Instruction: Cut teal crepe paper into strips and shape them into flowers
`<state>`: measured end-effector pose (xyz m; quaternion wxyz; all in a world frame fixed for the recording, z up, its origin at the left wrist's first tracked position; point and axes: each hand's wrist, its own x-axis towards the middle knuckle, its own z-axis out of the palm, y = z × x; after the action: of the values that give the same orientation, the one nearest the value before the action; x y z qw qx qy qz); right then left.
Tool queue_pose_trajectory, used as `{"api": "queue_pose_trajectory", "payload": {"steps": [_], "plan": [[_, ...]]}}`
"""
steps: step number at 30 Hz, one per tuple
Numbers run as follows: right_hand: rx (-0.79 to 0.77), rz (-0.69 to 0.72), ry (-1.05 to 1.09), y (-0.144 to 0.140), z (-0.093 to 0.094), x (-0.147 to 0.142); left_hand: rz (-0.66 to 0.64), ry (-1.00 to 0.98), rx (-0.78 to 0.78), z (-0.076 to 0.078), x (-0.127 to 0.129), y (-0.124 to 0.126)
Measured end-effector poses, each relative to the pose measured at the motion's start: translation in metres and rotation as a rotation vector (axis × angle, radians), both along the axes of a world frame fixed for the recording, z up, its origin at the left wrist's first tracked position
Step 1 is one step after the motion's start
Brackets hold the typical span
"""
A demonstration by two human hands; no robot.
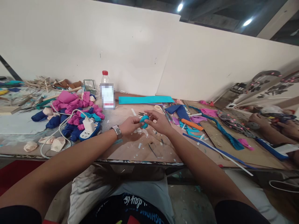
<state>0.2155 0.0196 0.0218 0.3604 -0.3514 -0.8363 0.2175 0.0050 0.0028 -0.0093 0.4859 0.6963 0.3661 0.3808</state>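
Observation:
Between my two hands, above the middle of the table, is a small bunched piece of turquoise fabric (144,121). My left hand (131,125), with a metal watch on its wrist, pinches the piece from the left. From the right, my right hand (159,122) grips it between thumb and fingers. Just behind the hands lie dark pointed metal tips (141,114), partly hidden by the fingers. A long flat turquoise strip (146,100) lies farther back along the wall.
Left of my hands, a power strip (90,132) with a white plug sits among bunched fabric pieces (72,104). A red-capped bottle (105,77) stands behind. An orange-handled tool (192,124) and fabric strips lie right. Another person's hands (259,123) work at the far right.

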Motion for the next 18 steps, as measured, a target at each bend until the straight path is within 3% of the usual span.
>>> {"api": "queue_pose_trajectory", "payload": {"steps": [4, 9, 18], "plan": [[-0.162, -0.079, 0.003, 0.0024, -0.005, -0.0018, 0.1, -0.105, -0.096, -0.0028, 0.0012, 0.0021], [-0.245, -0.05, -0.005, 0.0023, -0.0071, -0.0054, 0.097, -0.12, -0.143, -0.0018, 0.0008, 0.002], [-0.322, 0.005, 0.01, -0.0009, -0.0028, -0.0052, 0.155, -0.051, 0.107, -0.0101, -0.0006, 0.0074]]}}
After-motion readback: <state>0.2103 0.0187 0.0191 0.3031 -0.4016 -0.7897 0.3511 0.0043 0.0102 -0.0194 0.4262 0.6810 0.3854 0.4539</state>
